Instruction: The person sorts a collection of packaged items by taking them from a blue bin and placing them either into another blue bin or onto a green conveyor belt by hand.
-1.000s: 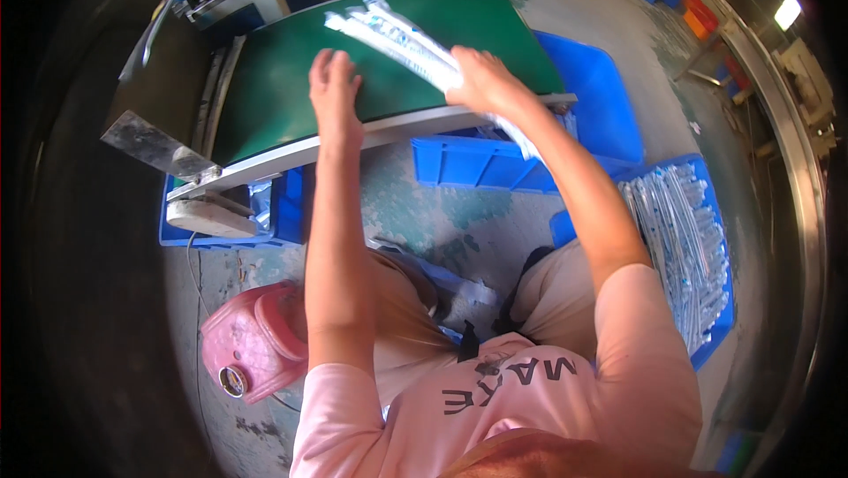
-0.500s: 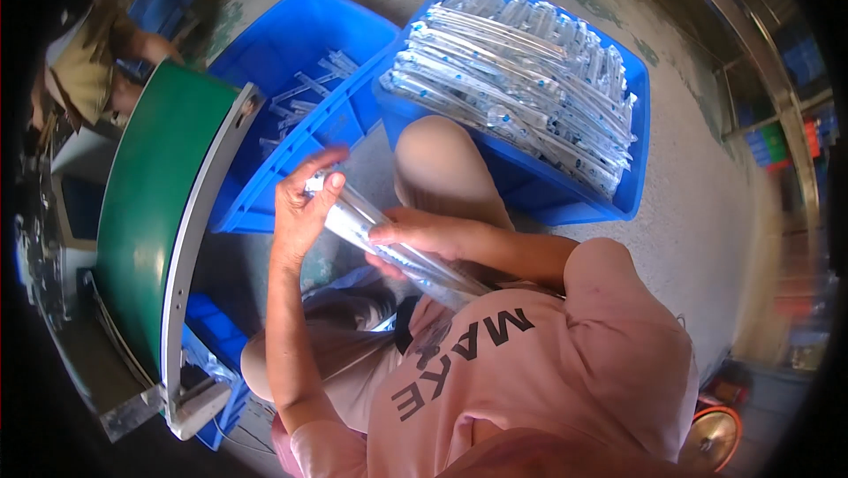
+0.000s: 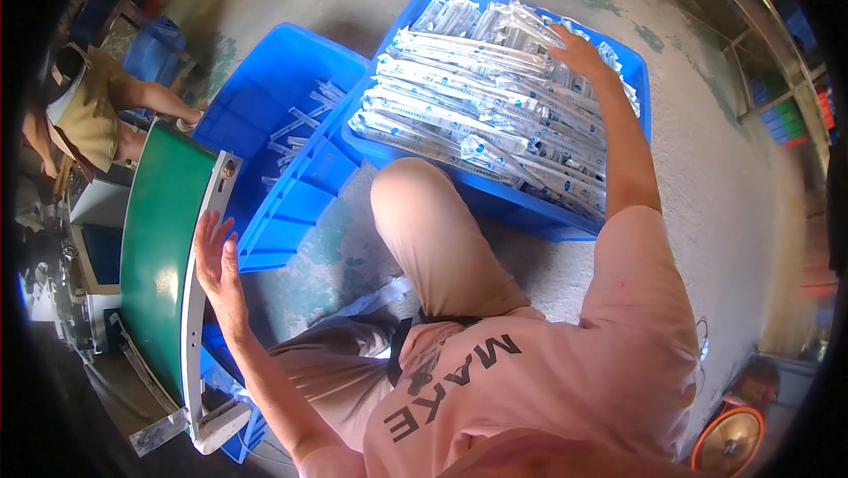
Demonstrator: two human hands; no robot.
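My right hand [image 3: 579, 52] is over the far right part of a full blue bin [image 3: 643, 102]. Its thumb and fingers are around the near end of a slanting bundle of clear-wrapped slim tubes [image 3: 526, 26], which lies on top of the other packets. Part of the grip is hidden by the hand itself. More long packets [image 3: 459, 80] fill this bin in layered rows, with small blue marks on their wrapping. Off to the left, my left hand [image 3: 219, 268] is raised with fingers apart and holds nothing, beside the pale metal edge of a green conveyor belt [image 3: 163, 239].
A second blue bin [image 3: 256, 80] stands left of the full one, with a few loose packets [image 3: 305, 120] at its bottom. A co-worker [image 3: 97, 107] is at the far left. My bent knee [image 3: 415, 195] is close to the full bin. A round orange-rimmed object [image 3: 729, 443] stands at lower right.
My right hand has carried the clear-wrapped bundle from my lap up and right into the full bin. My left hand has let go of it and moved left and down toward the conveyor edge.
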